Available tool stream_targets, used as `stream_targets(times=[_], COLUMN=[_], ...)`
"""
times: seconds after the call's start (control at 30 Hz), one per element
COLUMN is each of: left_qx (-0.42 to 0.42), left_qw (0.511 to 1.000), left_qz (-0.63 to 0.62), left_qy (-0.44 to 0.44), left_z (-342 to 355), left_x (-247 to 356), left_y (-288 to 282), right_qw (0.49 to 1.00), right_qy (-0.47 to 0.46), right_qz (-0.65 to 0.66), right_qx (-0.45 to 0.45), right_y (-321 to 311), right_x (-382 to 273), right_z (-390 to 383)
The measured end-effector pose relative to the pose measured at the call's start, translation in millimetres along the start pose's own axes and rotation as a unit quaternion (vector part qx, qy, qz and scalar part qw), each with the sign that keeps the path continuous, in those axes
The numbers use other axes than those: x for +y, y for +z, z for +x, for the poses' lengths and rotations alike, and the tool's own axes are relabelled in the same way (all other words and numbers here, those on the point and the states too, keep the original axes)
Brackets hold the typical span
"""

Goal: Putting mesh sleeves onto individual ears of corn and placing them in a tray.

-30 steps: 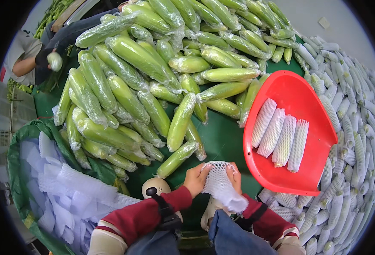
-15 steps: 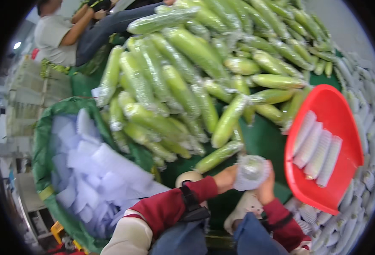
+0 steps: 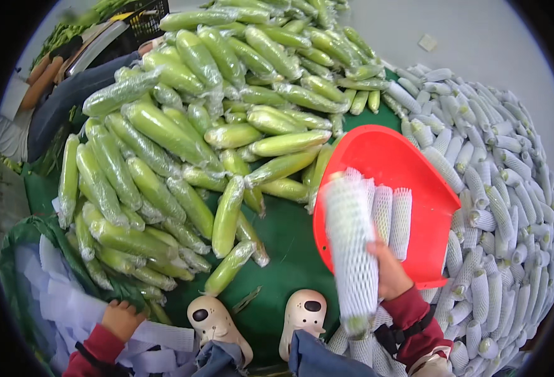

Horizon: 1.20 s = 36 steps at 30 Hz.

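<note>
My right hand (image 3: 390, 270) grips a long green vegetable in a white foam net sleeve (image 3: 351, 257), upright and blurred at its top. It hangs over the near-left rim of a red scoop-shaped basin (image 3: 415, 182), where several sleeved vegetables (image 3: 401, 223) lie side by side. At the lower left, my left hand (image 3: 123, 319) has its fingers curled over a flat white foam net sleeve (image 3: 167, 336), among many loose ones in a green bag (image 3: 14, 257). The fingertips are partly hidden.
A large heap of film-wrapped green vegetables (image 3: 176, 132) covers the green floor sheet (image 3: 283, 251) ahead. Sleeved vegetables (image 3: 497, 188) are piled along the right. My shoes (image 3: 217, 323) stand near the bottom. A person's leg (image 3: 79, 103) and a black crate (image 3: 148, 22) show at upper left.
Both hands were together on a sleeved vegetable. The right hand has carried it right to the red basin; the left has let go and moved to the foam sleeves. The view has shifted right.
</note>
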<state>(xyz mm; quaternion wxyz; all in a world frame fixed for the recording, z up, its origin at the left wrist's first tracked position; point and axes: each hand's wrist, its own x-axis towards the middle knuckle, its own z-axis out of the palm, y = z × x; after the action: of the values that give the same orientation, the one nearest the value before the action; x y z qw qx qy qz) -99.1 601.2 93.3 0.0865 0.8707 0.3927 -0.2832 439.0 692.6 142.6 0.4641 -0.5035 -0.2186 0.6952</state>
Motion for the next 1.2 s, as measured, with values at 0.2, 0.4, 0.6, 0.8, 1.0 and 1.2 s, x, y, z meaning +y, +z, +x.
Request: stream_targets(times=[0.2, 0.4, 0.6, 0.8, 1.0, 1.2], left_qx=[0.164, 0.345, 0.302, 0.195, -0.290, 0.069], left_qw=[0.985, 0.882, 0.703, 0.725, 0.519, 0.432], left_qz=[-0.040, -0.314, -0.642, -0.655, -0.768, -0.892], left_qy=[-0.031, -0.063, -0.057, -0.087, 0.238, -0.115], left_z=[42, 87, 173, 181, 149, 159], left_x=[-6, 19, 85, 113, 121, 94], left_y=[-39, -171, -189, -104, 8, 18], right_qw=[0.851, 0.907, 0.930, 0.883, 0.894, 0.877], right_qy=[-0.188, -0.138, 0.039, 0.374, 0.376, 0.126], right_qz=[-0.465, -0.313, -0.182, -0.011, 0.178, -0.333], right_qx=[0.157, -0.248, -0.318, -0.285, -0.169, -0.323], right_y=[-148, 43, 103, 67, 52, 49], right_x=[7, 12, 50, 125, 186, 233], right_z=[90, 58, 45, 33, 23, 55])
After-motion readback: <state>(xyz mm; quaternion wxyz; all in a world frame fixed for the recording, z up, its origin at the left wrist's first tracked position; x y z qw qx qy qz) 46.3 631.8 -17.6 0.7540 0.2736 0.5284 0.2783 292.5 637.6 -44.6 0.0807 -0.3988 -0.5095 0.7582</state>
